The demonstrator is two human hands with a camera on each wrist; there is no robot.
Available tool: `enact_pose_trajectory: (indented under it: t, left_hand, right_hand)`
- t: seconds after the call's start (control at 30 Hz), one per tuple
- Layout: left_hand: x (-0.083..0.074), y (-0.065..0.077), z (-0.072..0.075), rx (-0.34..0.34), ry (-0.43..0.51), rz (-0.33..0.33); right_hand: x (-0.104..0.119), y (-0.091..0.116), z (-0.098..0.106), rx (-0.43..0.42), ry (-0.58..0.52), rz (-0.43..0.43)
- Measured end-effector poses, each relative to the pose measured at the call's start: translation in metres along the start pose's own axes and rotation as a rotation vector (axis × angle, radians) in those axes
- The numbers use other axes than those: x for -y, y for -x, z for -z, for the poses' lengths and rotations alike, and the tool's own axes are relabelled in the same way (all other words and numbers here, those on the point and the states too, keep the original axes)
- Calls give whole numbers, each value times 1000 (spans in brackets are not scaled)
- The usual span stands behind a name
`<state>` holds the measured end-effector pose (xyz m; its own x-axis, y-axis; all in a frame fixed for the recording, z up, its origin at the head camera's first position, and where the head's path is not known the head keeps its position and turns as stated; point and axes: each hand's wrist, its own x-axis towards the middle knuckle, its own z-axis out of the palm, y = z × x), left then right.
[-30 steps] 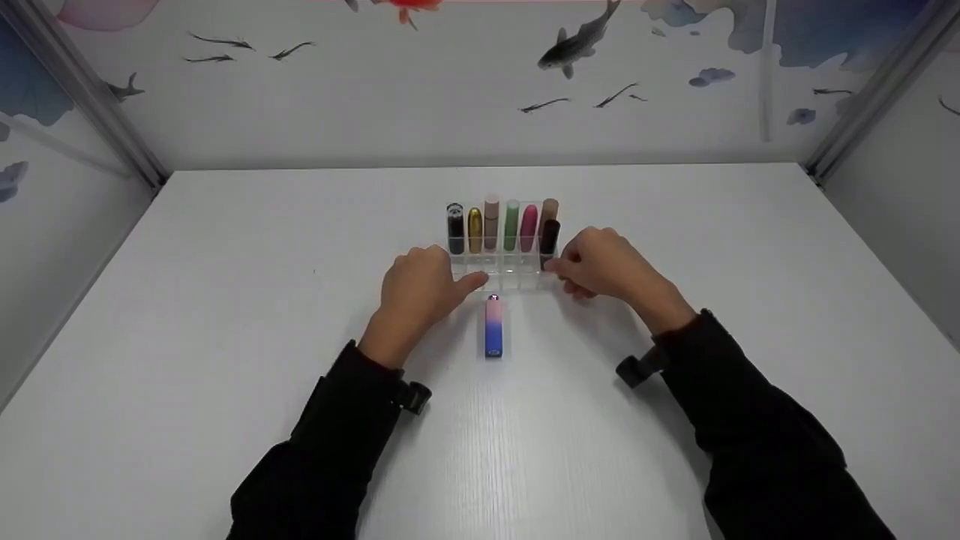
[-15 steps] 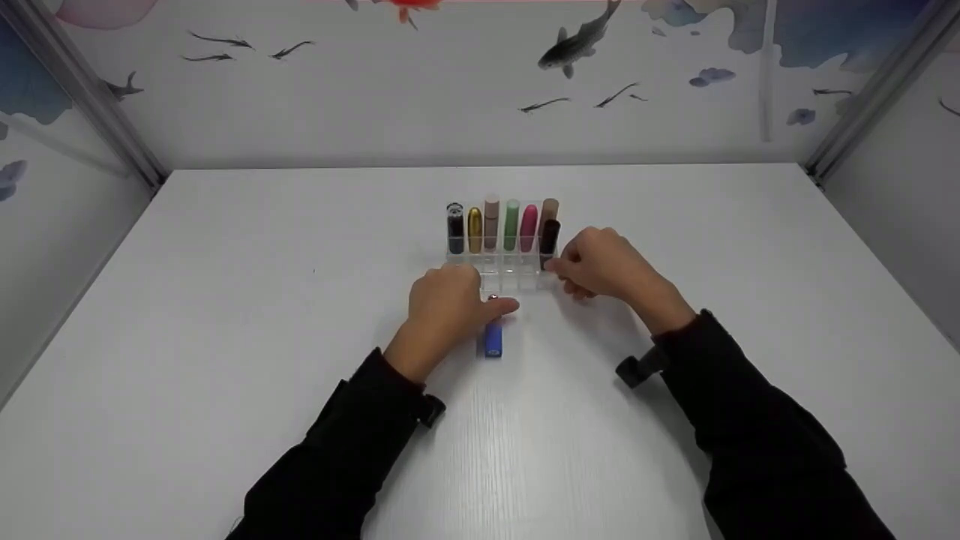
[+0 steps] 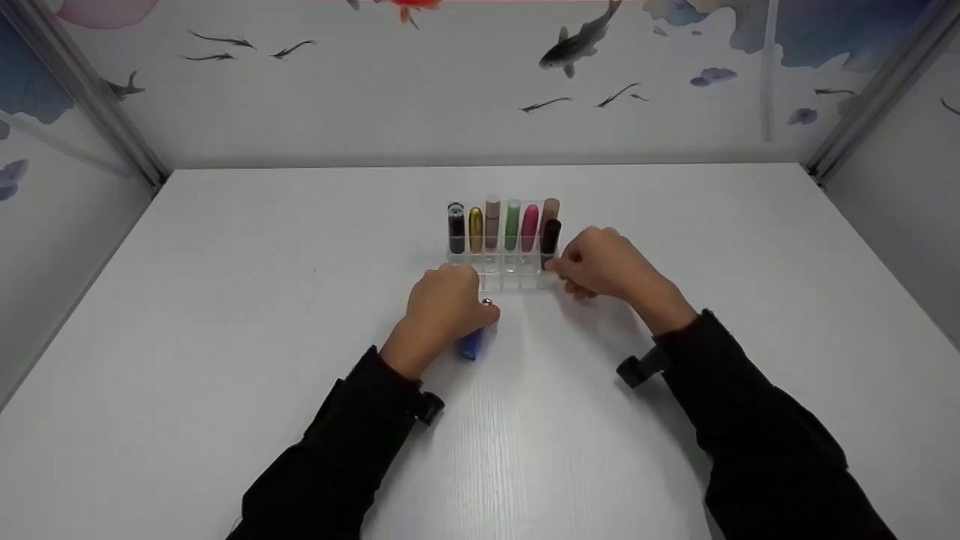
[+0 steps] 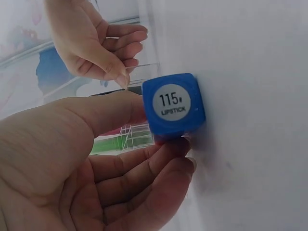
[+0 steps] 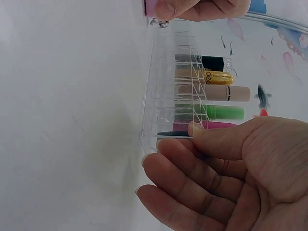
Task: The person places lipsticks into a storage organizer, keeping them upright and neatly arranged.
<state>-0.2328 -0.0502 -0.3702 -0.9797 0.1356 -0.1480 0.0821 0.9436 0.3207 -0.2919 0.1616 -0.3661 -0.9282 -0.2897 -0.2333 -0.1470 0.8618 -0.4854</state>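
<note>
My left hand (image 3: 444, 304) pinches a lipstick (image 3: 471, 345) between thumb and fingers, just in front of the clear holder (image 3: 510, 280). In the left wrist view the blue square base of the lipstick (image 4: 174, 103) faces the camera, labelled 115 LIPSTICK. A silvery tip and some pink show at its other end in the right wrist view. At the holder's right front corner, my right hand (image 3: 611, 262) grips the clear wall between thumb and index finger. The other right fingers lie loosely curved beside it (image 5: 192, 185).
The holder's back row bears black (image 3: 456, 229), gold (image 3: 476, 229), beige (image 3: 492, 221), green (image 3: 511, 225), pink (image 3: 529, 227) and tan (image 3: 551, 208) tubes. A dark tube (image 3: 551, 236) stands in front at the right. Panels with painted fish surround the white table (image 3: 225, 300).
My left hand has come from the holder's front left down to the lipstick and taken hold of it. The lipstick now lies tilted and slightly further left. My right hand stays in place.
</note>
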Motion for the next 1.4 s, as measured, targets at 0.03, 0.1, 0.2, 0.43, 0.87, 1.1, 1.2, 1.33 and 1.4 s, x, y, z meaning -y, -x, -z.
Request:
enact_pose_trajectory:
  t: [0.03, 0.1, 0.2, 0.43, 0.87, 1.1, 1.2, 1.33, 1.4]
  left_hand:
    - [0, 0, 0, -2, 0, -2]
    - [0, 0, 0, -8, -3, -6]
    - [1, -1, 0, -6, 2, -2]
    - [3, -2, 2, -11, 54, -2]
    - [6, -4, 18, -91, 351, -114]
    - [9, -5, 22, -120, 512, -172]
    - [10, -6, 23, -121, 587, -190]
    - [11, -9, 22, -128, 702, -197]
    - [11, -11, 20, -137, 760, -203]
  right_hand:
    - [0, 0, 0, 1, -2, -4]
    - [0, 0, 0, 2, -2, -7]
    - [0, 0, 0, 6, -4, -10]
    - [0, 0, 0, 0, 14, 1]
    - [-1, -1, -1, 1, 4, -6]
    - [-1, -2, -1, 6, 12, -13]
    - [-1, -1, -1, 6, 14, -14]
    - [-1, -1, -1, 1, 14, -1]
    - [-2, -1, -1, -7, 14, 18]
